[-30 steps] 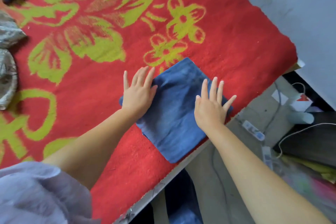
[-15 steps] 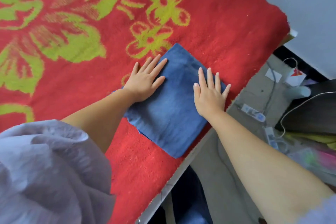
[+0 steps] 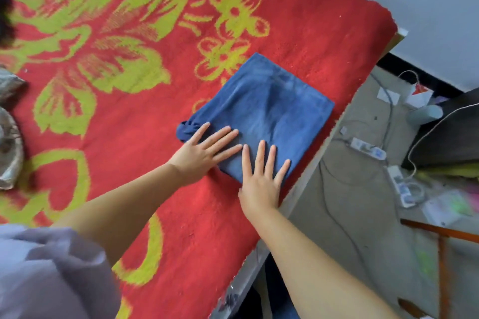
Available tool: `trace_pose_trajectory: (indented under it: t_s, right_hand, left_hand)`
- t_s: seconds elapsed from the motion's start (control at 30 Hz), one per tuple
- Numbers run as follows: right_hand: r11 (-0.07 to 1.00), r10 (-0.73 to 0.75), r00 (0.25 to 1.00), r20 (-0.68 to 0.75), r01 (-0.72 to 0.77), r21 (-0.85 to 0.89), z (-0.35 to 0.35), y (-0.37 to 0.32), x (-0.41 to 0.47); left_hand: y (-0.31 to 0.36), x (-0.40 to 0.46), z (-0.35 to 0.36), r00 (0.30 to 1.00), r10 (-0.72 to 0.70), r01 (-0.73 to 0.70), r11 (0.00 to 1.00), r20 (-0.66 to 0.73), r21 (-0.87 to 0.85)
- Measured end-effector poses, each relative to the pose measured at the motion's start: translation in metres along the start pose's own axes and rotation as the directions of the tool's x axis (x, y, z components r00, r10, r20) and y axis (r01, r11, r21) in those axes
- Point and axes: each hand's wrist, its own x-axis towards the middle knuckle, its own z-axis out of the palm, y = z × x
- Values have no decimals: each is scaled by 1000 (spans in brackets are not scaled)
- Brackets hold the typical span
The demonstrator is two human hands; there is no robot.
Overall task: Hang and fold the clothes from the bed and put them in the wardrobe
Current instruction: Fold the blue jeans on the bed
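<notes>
A folded blue denim garment (image 3: 264,114) lies on the red blanket (image 3: 160,111) with its yellow-green flower and leaf pattern, close to the bed's right-hand edge and not far from the corner by the wall. The fold is a rough square set on the diagonal; at its left corner a small lump of the cloth is bunched and twisted.

Both hands lie flat on the near end of the denim. The left hand (image 3: 202,154) has its fingers straight and slightly fanned, pointing up and to the right, fingertips on the cloth just beside the bunched corner while the heel of the palm sits on the blanket. The right hand (image 3: 261,179) is laid beside it — fingers spread wide, pointing away from the body, pressing on the lower edge of the fold. The index fingertips of the two hands nearly meet. Neither hand curls around or pinches anything.

A pale lilac sleeve (image 3: 49,274) fills the lower left. At the far left edge of the bed some grey patterned fabric (image 3: 9,145) lies crumpled, partly out of view.

Beyond the bed edge the floor (image 3: 344,202) is grey concrete, with white power strips (image 3: 368,151) and cables trailing over it, a pale cup-like object (image 3: 425,114) on its side, and a blurred clutter of papers — too smeared to make out. A reddish wooden frame (image 3: 440,233) shows at the lower right.
</notes>
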Motion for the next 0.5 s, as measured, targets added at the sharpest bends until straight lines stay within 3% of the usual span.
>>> trace_pose_trajectory:
  t_s: [0.27, 0.5]
  right_hand:
    - [1000, 27, 997, -67, -27, 0, -1, 10, 12]
    - [997, -66, 996, 63, 69, -44, -109, 34, 16]
  left_hand:
    - [-3, 18, 0, 991, -92, 88, 995, -97, -45]
    - [-13, 27, -80, 965, -248, 258, 956, 84, -137]
